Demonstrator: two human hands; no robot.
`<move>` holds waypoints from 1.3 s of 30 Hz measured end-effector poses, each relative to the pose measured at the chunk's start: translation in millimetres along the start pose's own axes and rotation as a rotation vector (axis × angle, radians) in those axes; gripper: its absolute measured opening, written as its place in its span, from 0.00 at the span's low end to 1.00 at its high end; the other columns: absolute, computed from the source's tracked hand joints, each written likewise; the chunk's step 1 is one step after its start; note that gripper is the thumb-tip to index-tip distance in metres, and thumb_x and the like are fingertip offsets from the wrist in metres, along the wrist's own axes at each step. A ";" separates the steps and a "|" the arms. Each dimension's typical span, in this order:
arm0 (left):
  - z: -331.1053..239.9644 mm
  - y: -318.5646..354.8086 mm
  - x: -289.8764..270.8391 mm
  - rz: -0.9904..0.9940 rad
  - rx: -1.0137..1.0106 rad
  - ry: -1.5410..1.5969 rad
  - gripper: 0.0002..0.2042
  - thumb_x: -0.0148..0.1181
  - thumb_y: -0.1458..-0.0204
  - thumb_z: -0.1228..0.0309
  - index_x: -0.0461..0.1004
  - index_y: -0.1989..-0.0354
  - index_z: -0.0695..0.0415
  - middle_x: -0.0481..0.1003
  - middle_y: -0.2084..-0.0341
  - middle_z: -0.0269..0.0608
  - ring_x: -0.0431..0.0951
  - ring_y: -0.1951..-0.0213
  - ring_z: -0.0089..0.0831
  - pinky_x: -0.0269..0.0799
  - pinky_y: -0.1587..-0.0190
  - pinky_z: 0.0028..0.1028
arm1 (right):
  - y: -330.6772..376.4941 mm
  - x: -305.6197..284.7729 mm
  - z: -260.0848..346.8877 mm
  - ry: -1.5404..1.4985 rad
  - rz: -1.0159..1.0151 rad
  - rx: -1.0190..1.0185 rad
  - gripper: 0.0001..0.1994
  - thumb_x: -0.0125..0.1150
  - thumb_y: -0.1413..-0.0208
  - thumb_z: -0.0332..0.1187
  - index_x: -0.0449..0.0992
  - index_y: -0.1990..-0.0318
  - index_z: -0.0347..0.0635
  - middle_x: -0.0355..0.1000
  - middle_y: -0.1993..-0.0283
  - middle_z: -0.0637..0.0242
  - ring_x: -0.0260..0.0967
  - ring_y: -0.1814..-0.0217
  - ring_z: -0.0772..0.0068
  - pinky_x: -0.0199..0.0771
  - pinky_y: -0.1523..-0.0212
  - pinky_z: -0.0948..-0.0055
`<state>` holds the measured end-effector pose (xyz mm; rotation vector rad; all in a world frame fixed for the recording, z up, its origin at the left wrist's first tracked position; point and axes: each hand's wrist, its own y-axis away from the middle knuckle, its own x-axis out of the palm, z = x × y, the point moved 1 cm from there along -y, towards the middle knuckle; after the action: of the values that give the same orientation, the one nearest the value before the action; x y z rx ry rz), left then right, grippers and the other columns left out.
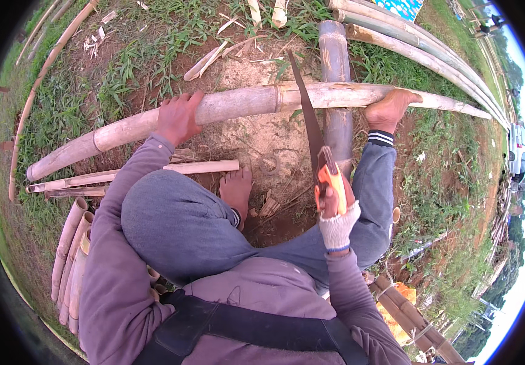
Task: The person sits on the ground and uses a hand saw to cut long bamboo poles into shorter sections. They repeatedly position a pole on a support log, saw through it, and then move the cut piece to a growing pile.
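Observation:
A long bamboo pole (238, 104) lies across in front of me, resting on a darker bamboo log (337, 131) that runs away from me. My bare left hand (178, 117) presses on the pole left of the middle, fingers over its top. My right hand (339, 210), in a white fingerless-looking glove, is wrapped round the orange handle of a handsaw (307, 104). The saw's dark blade points away from me and crosses the pole just left of the log. My right foot (390, 109) bears on the pole right of the log.
Several cut bamboo lengths (68, 255) lie at the left, and split pieces (195, 169) lie below the pole. Several long poles (420, 45) stretch along the far right. Sawdust (253, 140) covers the soil near the blade. A tied bamboo frame (408, 313) is at the lower right.

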<state>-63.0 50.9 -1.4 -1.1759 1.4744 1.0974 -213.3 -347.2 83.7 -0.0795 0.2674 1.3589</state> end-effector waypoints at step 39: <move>5.8 9.3 -1.1 -0.026 0.032 0.048 0.42 0.83 0.63 0.60 0.68 0.34 0.46 0.80 0.50 0.45 0.82 0.46 0.50 0.75 0.42 0.52 | 5.8 -0.1 57.8 0.427 -0.018 -0.276 0.16 0.68 0.31 0.42 0.78 0.56 0.35 0.75 0.74 0.69 0.70 0.77 0.81 0.69 0.75 0.77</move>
<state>-71.3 58.1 -0.4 -1.2033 1.5041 1.0301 -210.7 -333.9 140.1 -0.6055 0.4329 1.3458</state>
